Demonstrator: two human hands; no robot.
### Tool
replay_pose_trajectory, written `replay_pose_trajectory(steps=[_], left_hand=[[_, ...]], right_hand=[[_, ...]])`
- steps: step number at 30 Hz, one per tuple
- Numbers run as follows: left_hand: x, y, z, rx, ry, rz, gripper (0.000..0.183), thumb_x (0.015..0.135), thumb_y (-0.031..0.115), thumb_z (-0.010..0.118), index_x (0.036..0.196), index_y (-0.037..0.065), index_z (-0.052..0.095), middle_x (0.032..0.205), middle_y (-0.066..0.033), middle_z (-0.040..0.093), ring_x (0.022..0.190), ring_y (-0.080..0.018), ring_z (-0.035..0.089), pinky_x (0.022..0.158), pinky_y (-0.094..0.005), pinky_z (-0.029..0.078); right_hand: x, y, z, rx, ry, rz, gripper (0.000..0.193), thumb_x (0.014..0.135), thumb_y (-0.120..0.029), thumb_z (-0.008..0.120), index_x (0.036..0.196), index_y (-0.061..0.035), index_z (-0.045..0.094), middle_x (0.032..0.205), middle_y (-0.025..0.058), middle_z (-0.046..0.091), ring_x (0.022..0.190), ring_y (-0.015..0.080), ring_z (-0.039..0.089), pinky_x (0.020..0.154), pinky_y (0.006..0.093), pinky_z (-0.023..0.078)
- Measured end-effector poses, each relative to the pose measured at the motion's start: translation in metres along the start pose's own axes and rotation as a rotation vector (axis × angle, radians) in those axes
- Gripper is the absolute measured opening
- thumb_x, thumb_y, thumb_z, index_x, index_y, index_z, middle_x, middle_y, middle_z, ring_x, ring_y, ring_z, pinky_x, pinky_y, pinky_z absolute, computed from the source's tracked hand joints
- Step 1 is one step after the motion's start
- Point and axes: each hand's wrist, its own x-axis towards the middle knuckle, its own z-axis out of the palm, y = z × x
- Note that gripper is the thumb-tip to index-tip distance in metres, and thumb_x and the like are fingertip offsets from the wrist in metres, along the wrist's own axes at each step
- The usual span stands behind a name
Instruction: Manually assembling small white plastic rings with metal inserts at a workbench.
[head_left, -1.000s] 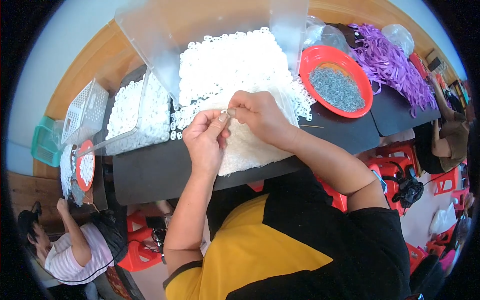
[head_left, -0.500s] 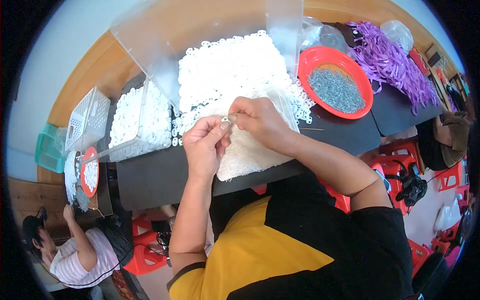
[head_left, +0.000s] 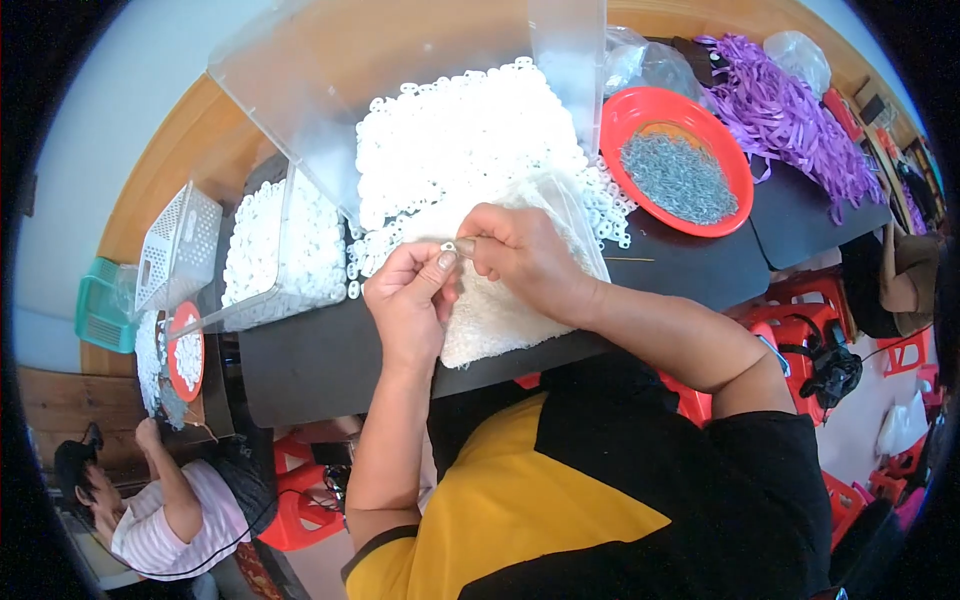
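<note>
Between the thumb and finger of my left hand (head_left: pixel 408 300) is a small white plastic piece with a hole (head_left: pixel 449 247). My right hand (head_left: pixel 525 250) is closed in a pinch against its right side; whatever its fingertips hold is hidden. Both hands are over a cream towel (head_left: pixel 500 325) on the dark table. Beyond them, many similar white pieces (head_left: pixel 465 135) are heaped at a large clear plastic bin (head_left: pixel 290 95). To the right, a red bowl (head_left: pixel 738 190) holds small grey metal pieces (head_left: pixel 680 180).
A clear box (head_left: pixel 335 295) of white pieces stands on the left, beside a white perforated basket (head_left: pixel 180 245) and a green basket (head_left: pixel 105 305). Purple ribbons (head_left: pixel 790 120) lie at the far right. At lower left another person (head_left: pixel 180 510) works by a small red dish (head_left: pixel 187 350).
The whole view has shifted slightly. My hands keep the same pinch on the white piece, with only small finger movement. The other person's hand stays near the same spot.
</note>
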Motion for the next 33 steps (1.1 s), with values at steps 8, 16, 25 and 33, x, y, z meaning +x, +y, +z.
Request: replay_pose_trajectory(steps=[8,16,25,33], left_hand=[[-0.005,-0.009,0.007,-0.065,0.051,0.079,0.004,0.089,-0.001,0.058,0.086,0.0,0.06,0.07,-0.0025,0.057,0.055,-0.0073,0.049,0.047,-0.0182,0.035],[-0.003,-0.009,0.003,-0.116,0.056,0.075,0.006,0.089,0.002,0.06,0.084,-0.001,0.06,0.066,-0.0033,0.057,0.05,-0.0081,0.047,0.044,-0.0197,0.035],[0.004,-0.003,0.0,-0.01,0.063,0.032,0.007,0.089,0.005,0.063,0.084,0.0,0.064,0.064,-0.0043,0.059,0.047,-0.0061,0.046,0.041,-0.019,0.033],[0.003,0.001,0.002,0.167,0.017,0.004,0.006,0.091,0.003,0.058,0.086,0.001,0.06,0.071,-0.0036,0.061,0.053,-0.0061,0.05,0.043,-0.0185,0.035]], right_hand=[[-0.003,0.001,0.005,0.026,0.029,-0.043,0.013,0.082,-0.007,0.051,0.085,-0.0002,0.061,0.06,0.002,0.054,0.058,0.0076,0.05,0.054,0.0252,0.04],[0.0,0.007,0.008,0.002,0.018,-0.106,0.013,0.081,-0.006,0.052,0.087,-0.0005,0.062,0.063,0.0046,0.053,0.06,0.0087,0.05,0.055,0.0264,0.04],[0.003,0.014,0.003,-0.08,0.028,-0.136,0.013,0.081,-0.007,0.054,0.088,-0.0002,0.063,0.062,0.0094,0.053,0.058,0.0122,0.049,0.055,0.029,0.041],[0.004,0.013,0.002,-0.179,0.03,-0.151,0.012,0.083,-0.011,0.056,0.087,-0.0005,0.061,0.063,0.0152,0.054,0.058,0.0213,0.054,0.056,0.0333,0.042]])
